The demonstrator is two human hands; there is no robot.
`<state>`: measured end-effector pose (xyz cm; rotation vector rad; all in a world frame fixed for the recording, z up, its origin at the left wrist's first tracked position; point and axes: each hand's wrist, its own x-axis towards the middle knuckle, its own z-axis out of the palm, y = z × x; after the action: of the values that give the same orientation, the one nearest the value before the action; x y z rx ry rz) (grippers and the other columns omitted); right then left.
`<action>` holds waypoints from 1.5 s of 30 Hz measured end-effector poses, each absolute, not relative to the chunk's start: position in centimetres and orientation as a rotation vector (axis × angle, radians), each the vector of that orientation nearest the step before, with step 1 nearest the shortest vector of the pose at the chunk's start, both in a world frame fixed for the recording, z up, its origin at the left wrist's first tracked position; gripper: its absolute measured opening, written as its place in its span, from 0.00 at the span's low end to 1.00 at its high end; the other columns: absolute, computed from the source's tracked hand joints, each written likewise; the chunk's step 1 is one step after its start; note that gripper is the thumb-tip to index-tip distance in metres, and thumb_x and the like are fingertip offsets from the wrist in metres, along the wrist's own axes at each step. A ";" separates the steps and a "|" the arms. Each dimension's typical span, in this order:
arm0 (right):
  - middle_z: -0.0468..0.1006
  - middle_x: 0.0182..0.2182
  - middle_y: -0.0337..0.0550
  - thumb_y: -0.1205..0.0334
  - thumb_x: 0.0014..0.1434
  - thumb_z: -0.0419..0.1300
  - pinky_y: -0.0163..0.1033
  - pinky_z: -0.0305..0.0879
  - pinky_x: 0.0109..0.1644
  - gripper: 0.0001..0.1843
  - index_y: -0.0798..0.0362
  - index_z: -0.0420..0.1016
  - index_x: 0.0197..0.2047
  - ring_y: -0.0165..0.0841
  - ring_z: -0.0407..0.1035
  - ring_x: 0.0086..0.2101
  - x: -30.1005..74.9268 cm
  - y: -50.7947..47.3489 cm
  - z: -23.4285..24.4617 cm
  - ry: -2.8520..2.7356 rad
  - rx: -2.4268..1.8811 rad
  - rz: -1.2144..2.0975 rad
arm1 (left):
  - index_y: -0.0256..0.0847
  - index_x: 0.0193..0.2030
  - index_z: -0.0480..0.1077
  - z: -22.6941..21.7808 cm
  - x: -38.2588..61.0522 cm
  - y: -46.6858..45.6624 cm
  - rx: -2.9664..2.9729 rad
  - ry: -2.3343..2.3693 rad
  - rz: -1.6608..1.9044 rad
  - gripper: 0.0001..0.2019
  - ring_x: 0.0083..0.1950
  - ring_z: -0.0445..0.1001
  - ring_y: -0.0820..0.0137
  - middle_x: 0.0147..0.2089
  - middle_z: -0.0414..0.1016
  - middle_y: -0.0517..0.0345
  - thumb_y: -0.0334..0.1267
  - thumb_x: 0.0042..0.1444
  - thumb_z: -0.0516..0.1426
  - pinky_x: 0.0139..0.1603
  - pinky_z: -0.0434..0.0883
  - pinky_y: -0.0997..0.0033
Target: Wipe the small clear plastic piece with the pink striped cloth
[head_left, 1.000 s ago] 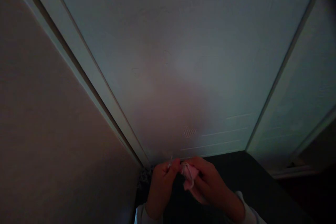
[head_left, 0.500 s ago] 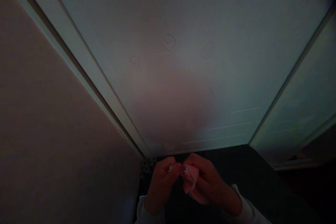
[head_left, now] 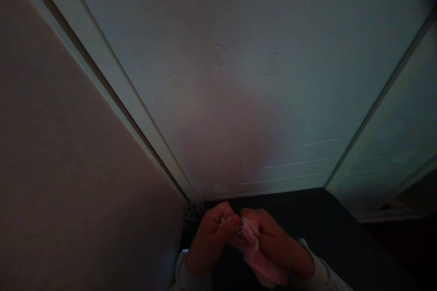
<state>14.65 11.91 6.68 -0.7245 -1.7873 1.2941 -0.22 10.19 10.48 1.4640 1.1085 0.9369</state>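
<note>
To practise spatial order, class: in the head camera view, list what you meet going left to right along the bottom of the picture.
beige wall, left sleeve, left hand, pink cloth, right hand, right sleeve, dark floor

At 6 o'clock, pink cloth (head_left: 254,248) is showing soft & matt, w/ a tiny glossy bit (head_left: 240,226) beside it, material unclear. Sleeves (head_left: 319,277) are reading as pale knit fabric. Door panel (head_left: 218,100) at 12 o'clock is showing smooth matt paint w/ embossed hearts; wall (head_left: 68,145) at 9 o'clock is looking matt.
</note>
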 end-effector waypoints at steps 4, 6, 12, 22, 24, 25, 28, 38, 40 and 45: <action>0.57 0.17 0.33 0.59 0.54 0.49 0.31 0.49 0.23 0.15 0.53 0.56 0.18 0.24 0.51 0.20 14.9 12.0 6.5 -1.746 -0.705 1.396 | 0.39 0.22 0.56 10.3 0.1 10.2 1.473 1.161 0.967 0.17 0.23 0.50 0.77 0.21 0.52 0.66 0.50 0.51 0.50 0.24 0.52 0.76; 0.59 0.17 0.34 0.62 0.53 0.48 0.31 0.50 0.24 0.13 0.54 0.58 0.18 0.25 0.53 0.20 15.1 12.2 6.4 -1.781 -0.743 1.291 | 0.39 0.26 0.59 10.4 0.4 10.3 1.427 1.212 1.020 0.14 0.23 0.52 0.77 0.22 0.54 0.67 0.49 0.51 0.51 0.24 0.53 0.77; 0.67 0.22 0.38 0.68 0.53 0.49 0.33 0.52 0.29 0.09 0.54 0.65 0.24 0.29 0.60 0.25 15.3 12.6 6.4 -1.964 -0.911 0.815 | 0.41 0.44 0.59 10.9 0.4 10.5 1.377 1.392 1.147 0.16 0.24 0.59 0.74 0.21 0.57 0.68 0.46 0.51 0.52 0.26 0.56 0.76; 0.69 0.24 0.42 0.67 0.54 0.49 0.36 0.53 0.31 0.09 0.55 0.69 0.29 0.32 0.60 0.27 15.4 13.2 5.6 -1.949 -0.942 0.461 | 0.39 0.18 0.59 10.6 -0.4 10.7 1.522 1.571 1.084 0.23 0.20 0.55 0.75 0.17 0.56 0.65 0.53 0.55 0.43 0.24 0.54 0.73; 0.68 0.23 0.42 0.66 0.55 0.50 0.36 0.53 0.31 0.09 0.55 0.69 0.27 0.32 0.60 0.27 15.6 13.3 5.8 -1.967 -0.951 0.429 | 0.39 0.17 0.57 10.6 -0.4 10.8 1.522 1.573 1.065 0.23 0.21 0.54 0.75 0.17 0.55 0.65 0.53 0.55 0.43 0.24 0.53 0.74; 0.68 0.23 0.42 0.66 0.55 0.50 0.36 0.52 0.31 0.10 0.55 0.70 0.26 0.31 0.60 0.27 15.7 13.4 5.9 -1.979 -0.957 0.409 | 0.39 0.18 0.57 10.6 -0.4 10.8 1.517 1.569 1.064 0.22 0.21 0.54 0.76 0.17 0.55 0.65 0.52 0.55 0.44 0.24 0.53 0.74; 0.68 0.22 0.42 0.64 0.55 0.51 0.36 0.51 0.31 0.11 0.54 0.71 0.26 0.32 0.59 0.27 15.9 13.4 6.3 -1.998 -0.951 0.347 | 0.39 0.20 0.58 10.8 -0.3 10.7 1.488 1.558 1.075 0.21 0.21 0.52 0.76 0.18 0.53 0.67 0.53 0.54 0.45 0.24 0.52 0.75; 0.71 0.29 0.44 0.68 0.53 0.51 0.38 0.58 0.35 0.10 0.54 0.73 0.32 0.34 0.63 0.32 16.3 13.4 6.4 -1.888 -0.895 0.497 | 0.38 0.31 0.66 10.7 -0.4 10.6 1.451 1.454 1.038 0.15 0.22 0.54 0.77 0.20 0.55 0.67 0.49 0.53 0.50 0.24 0.52 0.77; 0.72 0.31 0.45 0.68 0.51 0.51 0.38 0.59 0.36 0.09 0.54 0.72 0.32 0.34 0.64 0.33 16.4 13.3 6.5 -1.836 -0.871 0.553 | 0.38 0.35 0.67 10.8 -0.5 10.5 1.443 1.411 1.032 0.15 0.23 0.55 0.77 0.21 0.56 0.67 0.48 0.53 0.50 0.24 0.54 0.77; 0.75 0.30 0.43 0.72 0.46 0.50 0.37 0.61 0.35 0.13 0.53 0.71 0.33 0.33 0.67 0.31 16.6 13.2 6.6 -1.743 -0.962 0.799 | 0.39 0.42 0.66 10.9 -0.6 10.1 1.411 1.322 1.034 0.15 0.27 0.62 0.75 0.25 0.62 0.64 0.47 0.52 0.53 0.28 0.59 0.76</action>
<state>16.61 13.17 6.61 -0.9625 -1.7433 0.7994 -0.57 10.10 10.92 1.4112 1.3218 1.0336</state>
